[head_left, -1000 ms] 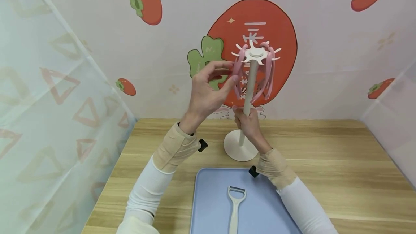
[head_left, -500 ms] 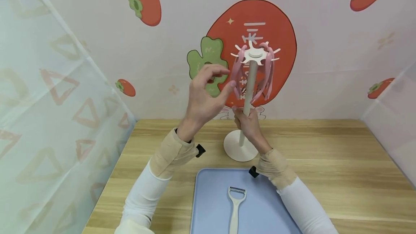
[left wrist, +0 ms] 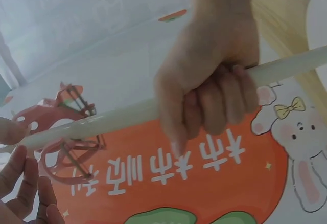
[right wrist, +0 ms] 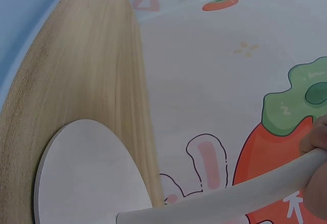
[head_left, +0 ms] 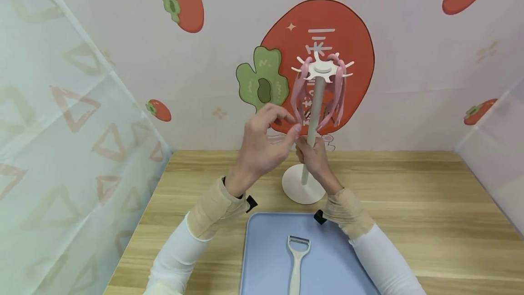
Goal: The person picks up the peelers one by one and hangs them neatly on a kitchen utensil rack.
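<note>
A white stand point(head_left: 315, 104) with a ring of hooks at its top stands near the table's back edge. Pink Y-shaped peelers point(head_left: 339, 89) hang from the hooks on both sides of the pole; their metal blades show in the left wrist view. My right hand point(head_left: 314, 156) grips the pole below them, its fingers wrapped round it. To the left of the pole is my left hand point(head_left: 264, 144), fingers loosely bent and thumb apart, holding nothing, with fingertips near the lower ends of the left peelers. In the right wrist view the pole point(right wrist: 219, 201) rises from the round base point(right wrist: 84, 178).
A blue tray point(head_left: 262, 258) lies at the table's front, with an off-white peeler point(head_left: 296, 261) on it, blade end pointing away from me. Behind the wooden table point(head_left: 413, 204) rises a printed backdrop point(head_left: 409, 58) with red fruit drawings. A pale curtain point(head_left: 82, 158) hangs at the left.
My left hand has drawn back from the left pink peelers and moved down beside the pole. The right hand stays on the pole, and the stand has not moved.
</note>
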Motion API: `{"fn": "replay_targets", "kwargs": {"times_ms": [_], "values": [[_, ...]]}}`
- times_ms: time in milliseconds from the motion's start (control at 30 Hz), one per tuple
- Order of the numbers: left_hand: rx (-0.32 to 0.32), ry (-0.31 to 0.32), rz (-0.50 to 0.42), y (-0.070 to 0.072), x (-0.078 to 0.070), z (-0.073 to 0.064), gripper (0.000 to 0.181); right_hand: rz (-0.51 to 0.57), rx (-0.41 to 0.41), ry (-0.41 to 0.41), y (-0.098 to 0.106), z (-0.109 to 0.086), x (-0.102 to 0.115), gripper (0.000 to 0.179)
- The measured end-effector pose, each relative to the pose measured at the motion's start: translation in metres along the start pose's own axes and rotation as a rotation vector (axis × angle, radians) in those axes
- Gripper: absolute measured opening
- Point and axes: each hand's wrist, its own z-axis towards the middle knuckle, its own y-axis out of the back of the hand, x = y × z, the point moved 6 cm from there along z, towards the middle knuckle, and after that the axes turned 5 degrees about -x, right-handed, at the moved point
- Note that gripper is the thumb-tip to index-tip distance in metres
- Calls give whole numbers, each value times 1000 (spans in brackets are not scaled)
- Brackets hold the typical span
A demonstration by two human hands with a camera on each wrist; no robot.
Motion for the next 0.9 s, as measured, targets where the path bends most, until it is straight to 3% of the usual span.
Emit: {"fn": "replay_targets", "kwargs": {"times_ms": [300,600,900], "values": [[8,0,50,1,10,-23,8,-22,12,2,1,-1,-1,51],[99,-12,123,-7,9,-50,10,-18,4,12,3,1,-1,52],[140,63,206,-11,14,-79,11,-6,30,5,1,0,-1,53]]}}
